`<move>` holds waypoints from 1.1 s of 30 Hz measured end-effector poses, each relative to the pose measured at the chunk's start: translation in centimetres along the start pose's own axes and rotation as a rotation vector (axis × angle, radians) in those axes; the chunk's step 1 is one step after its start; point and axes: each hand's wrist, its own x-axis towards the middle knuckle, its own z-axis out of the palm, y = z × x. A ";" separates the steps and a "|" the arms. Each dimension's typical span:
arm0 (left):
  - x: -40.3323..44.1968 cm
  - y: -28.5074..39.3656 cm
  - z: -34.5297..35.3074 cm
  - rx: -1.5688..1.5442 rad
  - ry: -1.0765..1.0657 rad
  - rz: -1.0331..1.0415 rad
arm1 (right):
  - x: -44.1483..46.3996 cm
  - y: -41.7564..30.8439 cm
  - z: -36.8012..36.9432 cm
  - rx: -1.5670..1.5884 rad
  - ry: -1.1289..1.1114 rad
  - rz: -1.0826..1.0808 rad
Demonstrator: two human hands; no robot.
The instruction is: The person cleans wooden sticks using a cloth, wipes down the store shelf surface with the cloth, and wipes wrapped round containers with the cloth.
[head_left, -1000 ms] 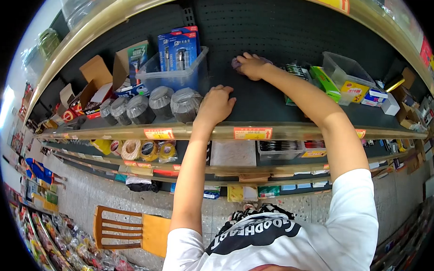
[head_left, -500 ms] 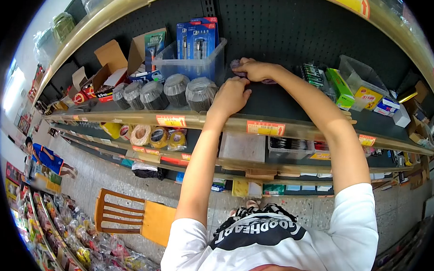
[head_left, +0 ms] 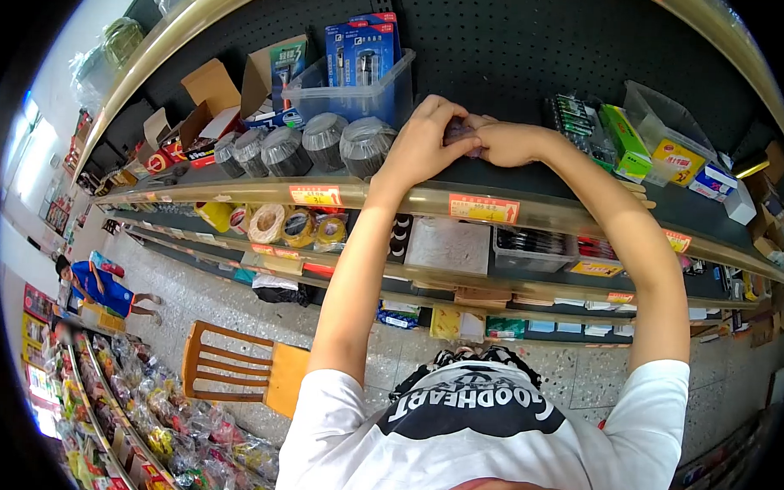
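Note:
A crumpled purplish-grey cloth is bunched between my hands above the dark upper shelf. My left hand curls round its left side, thumb below and fingers over the top. From the right, my right hand closes on the same cloth, its fingers partly hidden behind the bundle. Just left of my left hand stands a row of dark jars with clear wrapping. Behind them, a clear plastic bin holds blue razor packs.
To the right are packed batteries, a green box and a clear bin. Tape rolls fill a lower shelf. A wooden chair stands behind on the left; a person in blue is farther off.
My left hand has risen from the shelf edge and taken hold of the cloth. My right hand has shifted right, and the cloth has come with it. The view has tilted slightly.

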 end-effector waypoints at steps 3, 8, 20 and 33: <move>0.1 -0.2 0.2 0.004 0.015 0.124 | -2.4 -1.3 -0.4 -0.079 -0.020 -0.105; 0.2 -0.4 0.3 -0.018 0.098 0.137 | -5.5 -3.1 0.2 -0.021 0.004 -0.179; -2.2 2.5 -1.8 0.032 0.161 0.137 | -14.1 -7.4 -2.5 -0.010 0.581 -0.179; -10.5 5.0 0.3 -0.008 0.309 0.035 | -33.2 -6.8 8.6 0.501 1.370 0.427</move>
